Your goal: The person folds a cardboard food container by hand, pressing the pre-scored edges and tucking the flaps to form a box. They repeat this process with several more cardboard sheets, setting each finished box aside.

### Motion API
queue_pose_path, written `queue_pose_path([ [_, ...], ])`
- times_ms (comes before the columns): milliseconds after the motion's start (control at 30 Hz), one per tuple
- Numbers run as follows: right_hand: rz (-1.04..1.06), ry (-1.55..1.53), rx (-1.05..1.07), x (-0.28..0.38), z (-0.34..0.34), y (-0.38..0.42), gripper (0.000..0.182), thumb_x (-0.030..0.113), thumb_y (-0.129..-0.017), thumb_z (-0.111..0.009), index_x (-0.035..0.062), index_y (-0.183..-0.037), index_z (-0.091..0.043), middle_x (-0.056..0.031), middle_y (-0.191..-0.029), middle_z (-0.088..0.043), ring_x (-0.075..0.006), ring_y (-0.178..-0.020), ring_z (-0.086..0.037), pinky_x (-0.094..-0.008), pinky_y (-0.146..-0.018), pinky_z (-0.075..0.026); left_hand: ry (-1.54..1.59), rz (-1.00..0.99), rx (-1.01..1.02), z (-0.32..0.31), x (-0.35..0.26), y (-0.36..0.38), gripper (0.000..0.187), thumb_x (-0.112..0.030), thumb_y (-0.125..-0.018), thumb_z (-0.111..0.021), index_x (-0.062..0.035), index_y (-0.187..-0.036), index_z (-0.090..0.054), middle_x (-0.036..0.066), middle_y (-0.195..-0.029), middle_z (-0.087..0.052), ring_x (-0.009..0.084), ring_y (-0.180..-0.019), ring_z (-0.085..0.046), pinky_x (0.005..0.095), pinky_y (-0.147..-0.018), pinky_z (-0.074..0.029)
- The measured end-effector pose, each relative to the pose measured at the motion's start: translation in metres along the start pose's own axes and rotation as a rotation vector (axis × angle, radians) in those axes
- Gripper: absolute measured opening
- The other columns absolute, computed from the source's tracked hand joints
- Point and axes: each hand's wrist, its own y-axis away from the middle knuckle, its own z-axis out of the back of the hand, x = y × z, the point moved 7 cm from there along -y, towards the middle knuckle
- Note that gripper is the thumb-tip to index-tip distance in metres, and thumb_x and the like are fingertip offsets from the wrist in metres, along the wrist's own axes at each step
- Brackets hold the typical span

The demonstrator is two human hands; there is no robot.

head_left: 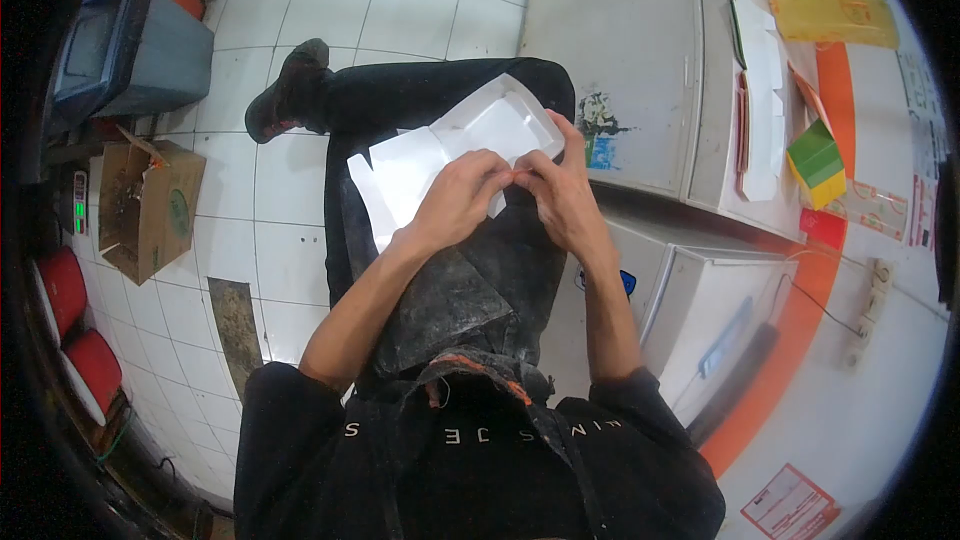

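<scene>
Paperboard, white and smooth, makes up the open white box (408,180) that we see from the head view, lying across the lap above a dark, worn apron (450,310). One part of it stands up as a shallow tray with raised walls; the other spreads flat toward the left, with a narrow flap at its outer edge. Our left hand (458,198) rests over the near side of the box, thumb and forefinger pinching its edge. Our right hand (565,202) meets it there, its grip also pinching the edge, while another finger lies along the tray's right wall. The fingertips of both hands nearly touch, and we cannot tell exactly which bit of board lies between them.

Around us, white tiles (410,15) cover the floor. To the left we find a grey-blue bin (160,60), an open brown carton (170,210) and two red seats (92,370). A dark shoe (290,90) shows beyond the box. To the right stands a pale cabinet (625,40), and farther over we notice a green-and-yellow packet (817,162) and a power strip (870,310).
</scene>
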Motion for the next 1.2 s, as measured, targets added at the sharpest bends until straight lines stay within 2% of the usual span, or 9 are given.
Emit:
queue_pose_path([
  [67,0.017,-0.042,0.045,0.000,-0.002,-0.001,0.015,0.010,-0.090,-0.074,0.0042,-0.100,-0.066,-0.0245,-0.155,-0.033,-0.0476,-0.139,-0.039,-0.0533,-0.113,-0.038,-0.012,0.020,0.065,-0.004,0.007,0.000,0.023,-0.019,-0.103,-0.063,0.0029,-0.106,-0.069,0.014,-0.094,-0.070,0.0240,-0.087,-0.065,0.0384,-0.079,-0.050],
  [300,0.020,-0.070,0.071,-0.004,-0.001,-0.003,0.016,0.008,-0.088,-0.075,0.0044,-0.100,-0.066,-0.0241,-0.153,-0.037,-0.0462,-0.138,-0.042,-0.0513,-0.113,-0.038,0.092,0.098,0.041,0.000,0.011,0.002,0.022,-0.016,-0.099,-0.068,0.0044,-0.106,-0.071,0.016,-0.093,-0.074,0.0243,-0.091,-0.072,0.0385,-0.091,-0.056],
  [400,0.031,-0.051,0.021,0.004,-0.003,-0.005,0.019,0.009,-0.085,-0.079,0.0042,-0.099,-0.067,-0.0228,-0.153,-0.039,-0.0442,-0.135,-0.045,-0.0493,-0.110,-0.041,-0.058,0.050,0.031,0.001,0.004,0.003,0.019,-0.011,-0.097,-0.068,0.0046,-0.105,-0.072,0.017,-0.093,-0.075,0.0261,-0.091,-0.075,0.0391,-0.091,-0.059],
  [500,-0.073,-0.039,0.001,0.007,0.000,-0.004,0.020,0.010,-0.080,-0.082,0.0041,-0.094,-0.069,-0.0210,-0.156,-0.038,-0.0410,-0.129,-0.049,-0.0473,-0.106,-0.044,-0.067,0.044,-0.029,0.000,0.006,0.005,0.016,-0.008,-0.096,-0.068,0.0053,-0.104,-0.073,0.017,-0.093,-0.076,0.0278,-0.090,-0.076,0.0383,-0.083,-0.061],
  [667,0.132,0.193,-0.141,0.021,0.005,-0.005,0.016,0.009,-0.075,-0.083,0.0043,-0.085,-0.071,-0.0191,-0.162,-0.034,-0.0390,-0.127,-0.049,-0.0478,-0.104,-0.042,-0.116,0.028,-0.120,0.008,-0.006,0.009,0.013,-0.006,-0.091,-0.068,0.0049,-0.098,-0.072,0.019,-0.090,-0.076,0.0282,-0.087,-0.078,0.0354,-0.078,-0.061],
  [967,0.139,0.177,-0.129,0.029,0.003,-0.003,0.016,0.009,-0.080,-0.079,0.0037,-0.093,-0.072,-0.0192,-0.157,-0.041,-0.0407,-0.131,-0.047,-0.0510,-0.108,-0.040,-0.155,0.086,-0.168,0.009,-0.004,0.012,0.016,-0.006,-0.091,-0.067,0.0035,-0.102,-0.074,0.018,-0.092,-0.077,0.0271,-0.087,-0.077,0.0350,-0.076,-0.061],
  [1033,0.155,0.156,-0.159,0.030,0.005,-0.003,0.017,0.008,-0.079,-0.079,0.0037,-0.093,-0.072,-0.0198,-0.156,-0.043,-0.0412,-0.129,-0.048,-0.0504,-0.107,-0.041,0.029,0.054,-0.270,0.013,-0.008,0.014,0.015,-0.008,-0.091,-0.068,0.0018,-0.100,-0.074,0.020,-0.090,-0.075,0.0335,-0.083,-0.075,0.0381,-0.075,-0.058],
  [1100,0.142,0.159,-0.184,0.033,0.010,-0.004,0.016,0.009,-0.080,-0.080,0.0034,-0.093,-0.072,-0.0200,-0.151,-0.047,-0.0409,-0.126,-0.050,-0.0484,-0.107,-0.042,0.064,0.151,-0.213,0.014,0.001,0.014,0.024,-0.011,-0.093,-0.071,0.0014,-0.112,-0.075,0.016,-0.100,-0.078,0.0224,-0.088,-0.076,0.0327,-0.081,-0.059],
  [1200,0.139,0.137,-0.211,0.033,0.013,-0.003,0.017,0.011,-0.080,-0.081,0.0044,-0.093,-0.072,-0.0198,-0.150,-0.048,-0.0409,-0.127,-0.050,-0.0485,-0.106,-0.043,0.251,0.192,-0.206,0.016,0.006,0.014,0.024,-0.014,-0.095,-0.072,0.0023,-0.113,-0.076,0.012,-0.100,-0.078,0.0170,-0.090,-0.073,0.0300,-0.085,-0.056],
])
